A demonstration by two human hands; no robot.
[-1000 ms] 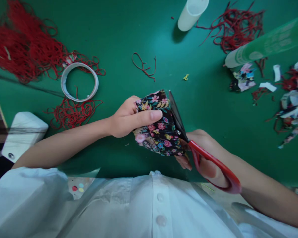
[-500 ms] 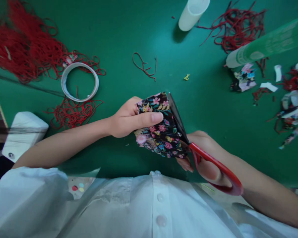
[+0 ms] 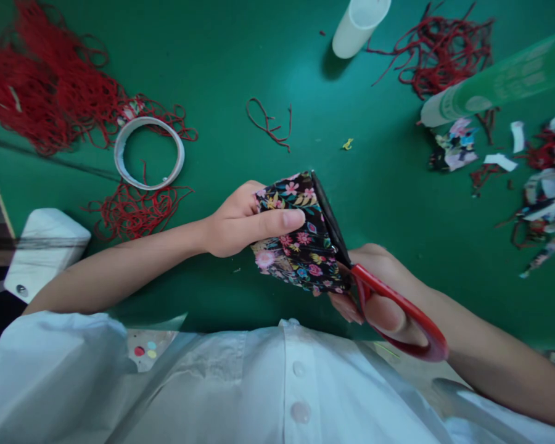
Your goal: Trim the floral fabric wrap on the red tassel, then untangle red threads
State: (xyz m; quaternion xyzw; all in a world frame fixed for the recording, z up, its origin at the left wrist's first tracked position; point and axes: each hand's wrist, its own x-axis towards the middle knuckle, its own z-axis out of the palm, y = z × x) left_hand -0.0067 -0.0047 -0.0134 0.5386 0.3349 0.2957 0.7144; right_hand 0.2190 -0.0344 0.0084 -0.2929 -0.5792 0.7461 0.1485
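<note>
My left hand (image 3: 240, 221) pinches a folded piece of black floral fabric (image 3: 300, 246) above the green table (image 3: 268, 74), thumb on top. My right hand (image 3: 383, 296) grips red-handled scissors (image 3: 398, 314), fingers through the loops. The dark blades (image 3: 328, 216) run along the fabric's right edge and look nearly closed against it.
Tangles of red yarn (image 3: 41, 92) lie at the far left, with more red yarn (image 3: 444, 49) at the top right. A tape ring (image 3: 148, 153), a white cup (image 3: 358, 28), a green tube (image 3: 499, 80), fabric scraps (image 3: 541, 191) and a white object (image 3: 44, 246) surround the middle.
The scissor blades have closed further along the fabric's right edge. The fabric and both hands sank slightly toward me between the first and middle frames.
</note>
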